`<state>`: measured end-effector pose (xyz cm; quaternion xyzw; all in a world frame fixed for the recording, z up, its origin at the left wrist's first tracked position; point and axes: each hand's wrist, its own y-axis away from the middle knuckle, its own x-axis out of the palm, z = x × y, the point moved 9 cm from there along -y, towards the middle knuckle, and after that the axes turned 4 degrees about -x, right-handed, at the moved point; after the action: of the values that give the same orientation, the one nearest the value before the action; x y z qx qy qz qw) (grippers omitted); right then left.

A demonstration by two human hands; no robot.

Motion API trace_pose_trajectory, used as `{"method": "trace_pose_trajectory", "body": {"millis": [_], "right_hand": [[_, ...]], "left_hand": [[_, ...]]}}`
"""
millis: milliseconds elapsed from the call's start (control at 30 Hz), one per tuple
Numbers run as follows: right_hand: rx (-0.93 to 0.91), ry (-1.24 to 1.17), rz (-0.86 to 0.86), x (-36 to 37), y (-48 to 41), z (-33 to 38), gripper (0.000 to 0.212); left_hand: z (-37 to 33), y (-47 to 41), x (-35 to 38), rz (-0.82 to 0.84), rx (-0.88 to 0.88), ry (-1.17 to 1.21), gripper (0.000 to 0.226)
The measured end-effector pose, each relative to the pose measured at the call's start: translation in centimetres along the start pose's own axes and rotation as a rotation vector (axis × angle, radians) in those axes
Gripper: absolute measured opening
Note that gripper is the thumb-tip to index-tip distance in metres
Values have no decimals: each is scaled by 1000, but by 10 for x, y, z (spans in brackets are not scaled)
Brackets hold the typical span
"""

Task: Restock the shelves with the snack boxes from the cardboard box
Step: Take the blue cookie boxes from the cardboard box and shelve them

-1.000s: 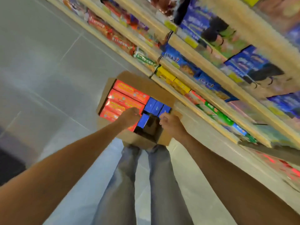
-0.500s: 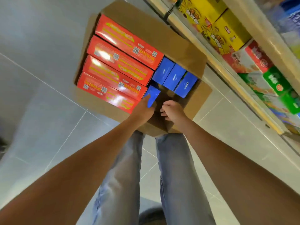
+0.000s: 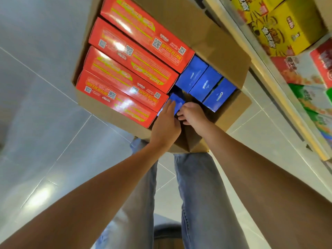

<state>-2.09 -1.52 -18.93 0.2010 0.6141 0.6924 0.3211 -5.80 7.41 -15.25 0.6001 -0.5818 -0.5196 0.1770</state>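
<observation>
While peering straight down through the head cam, only one view to go on: cardboard box (image 3: 206,38) sitting open on the floor just beside the shelves (image 3: 269,83), packed with four long red boxes (image 3: 136,56) on the left and three blue boxes (image 3: 206,83) standing in a row on the shelf side. Down in the gap at the near corner, one more blue snack box (image 3: 177,102), tipped and sitting lower than its neighbours, long axis apparently pointing up out of the carton. Flat along its left face: left hand (image 3: 167,126), fingers straight and pressed against it, thumb out of sight. Tucked in just to the right: right hand (image 3: 193,114), fingers curled at the near edge of that same box; can't tell about a real pinch versus just curling beside it. So, box sandwiched between both hands, left reaching a bit further along it. Guessing a lift up along that axis next, then a swing right toward the shelves. Tight against the red boxes, so maybe a snag.
</observation>
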Motion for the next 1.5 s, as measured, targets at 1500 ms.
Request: {"method": "trace_pose_trajectory", "body": {"millis": [1500], "right_hand": [[-525, 491, -270, -103, 201, 55, 59]], "left_hand": [[-164, 110, -71, 296, 396, -332, 75]]}}
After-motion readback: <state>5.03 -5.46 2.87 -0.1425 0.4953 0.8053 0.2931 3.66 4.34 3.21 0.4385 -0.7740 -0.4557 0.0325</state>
